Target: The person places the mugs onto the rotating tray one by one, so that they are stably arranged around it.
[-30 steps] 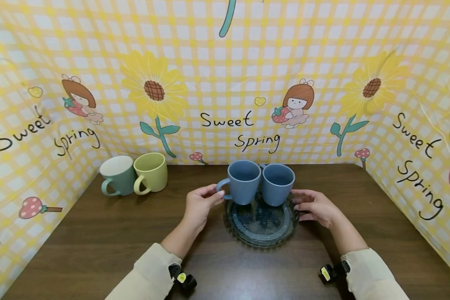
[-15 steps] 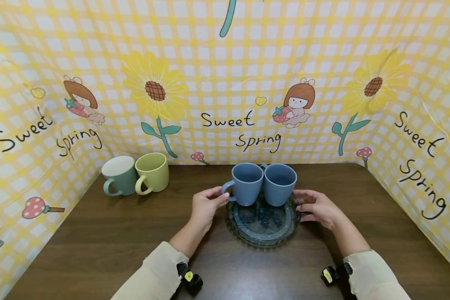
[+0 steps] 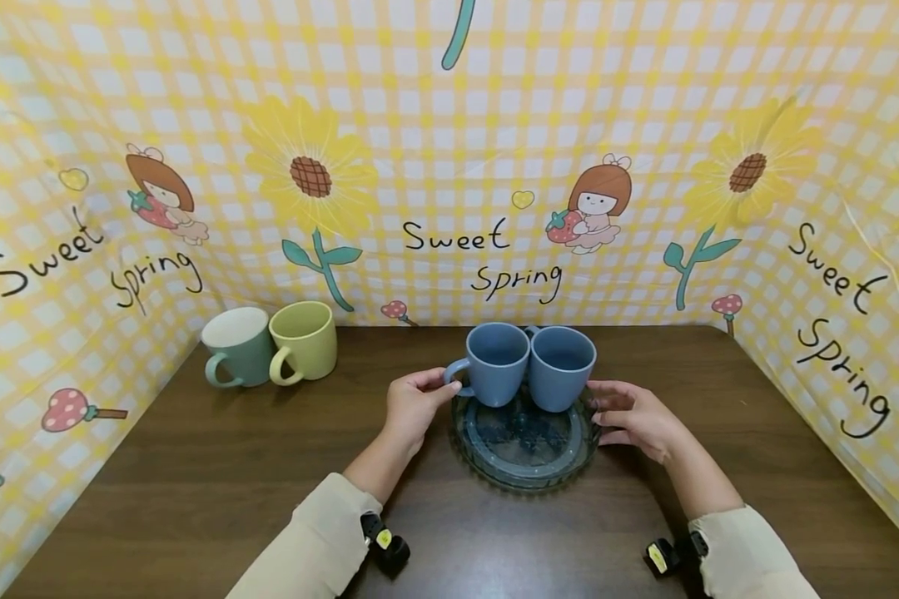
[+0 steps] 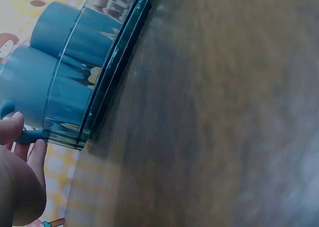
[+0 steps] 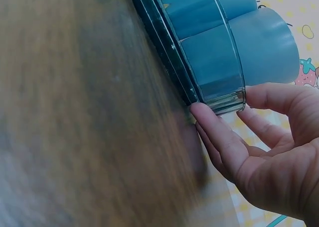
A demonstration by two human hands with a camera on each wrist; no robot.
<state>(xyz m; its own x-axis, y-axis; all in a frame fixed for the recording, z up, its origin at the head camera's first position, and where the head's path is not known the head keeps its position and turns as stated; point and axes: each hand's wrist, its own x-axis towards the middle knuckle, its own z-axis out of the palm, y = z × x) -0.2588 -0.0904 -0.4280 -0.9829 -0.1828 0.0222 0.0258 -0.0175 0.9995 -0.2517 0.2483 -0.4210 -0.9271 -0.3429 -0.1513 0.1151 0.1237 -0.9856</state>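
Two matching blue mugs stand side by side in the back part of a round, clear-walled glass tray (image 3: 524,474). My left hand (image 3: 415,408) pinches the handle of the left blue mug (image 3: 497,374), with the thumb on the handle's near side. The right blue mug (image 3: 562,378) stands close against it, its handle mostly hidden behind. On the other side, my right hand (image 3: 637,420) touches the tray's outer wall with extended, spread fingers. The right wrist view shows one fingertip (image 5: 199,110) low at the tray's base and another finger up by its rim.
A green mug (image 3: 235,353) with a white inside and a yellow mug (image 3: 304,345) stand together at the table's back left. Yellow checked cloth (image 3: 449,150) hangs behind and on both sides of the brown wooden table (image 3: 217,482).
My left hand has moved a little to the right, bringing the left blue mug slightly right over the tray. The right hand stays at the tray's wall with little movement.
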